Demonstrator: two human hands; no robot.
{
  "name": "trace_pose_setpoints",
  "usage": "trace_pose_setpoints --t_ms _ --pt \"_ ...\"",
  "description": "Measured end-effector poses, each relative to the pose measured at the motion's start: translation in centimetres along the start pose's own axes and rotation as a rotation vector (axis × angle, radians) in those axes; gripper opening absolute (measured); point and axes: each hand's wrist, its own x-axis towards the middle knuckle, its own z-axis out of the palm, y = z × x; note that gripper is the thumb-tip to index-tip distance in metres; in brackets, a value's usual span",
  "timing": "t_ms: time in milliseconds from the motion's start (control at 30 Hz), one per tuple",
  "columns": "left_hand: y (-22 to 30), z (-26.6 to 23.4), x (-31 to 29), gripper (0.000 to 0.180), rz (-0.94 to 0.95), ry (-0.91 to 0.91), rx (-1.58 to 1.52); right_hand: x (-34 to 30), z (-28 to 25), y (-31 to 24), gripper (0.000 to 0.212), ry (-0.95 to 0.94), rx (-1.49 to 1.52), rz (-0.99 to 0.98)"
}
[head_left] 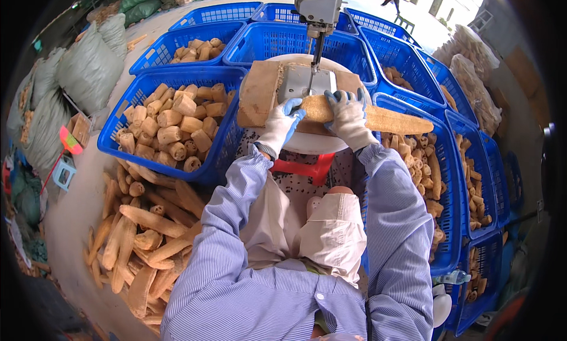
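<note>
Our left grip (282, 125) and right grip (349, 117) pinch the loofah (397, 121); likely we're lining it up, needing slow pushing.

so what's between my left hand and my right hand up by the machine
A stretch of the long tan loofah bridges the gap between the left hand and the right hand; the head view shows it.
</note>
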Motion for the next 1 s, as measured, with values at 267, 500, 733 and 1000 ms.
trace_pose_setpoints --t_ms 267,500,733,1000 --pt "-2.2 0.2 4.3 0.029 -0.112 0.029 -0.047 2.5 2.4 1.0 0.088 0.104 0.141 -0.011" --pt "-2.4 0.3 5.5 0.024 -0.106 0.032 -0.137 3.5 2.3 1.3 0.084 0.101 0.152 -0.017" --pt "-3.0 0.9 6.5 0.016 -0.138 0.100 -0.232 5.1 2.9 1.2 0.086 0.103 0.108 0.020" --pt "-4.7 1.0 8.8 0.018 -0.118 0.066 -0.162 6.7 1.8 1.7 0.079 -0.030 0.095 0.067"
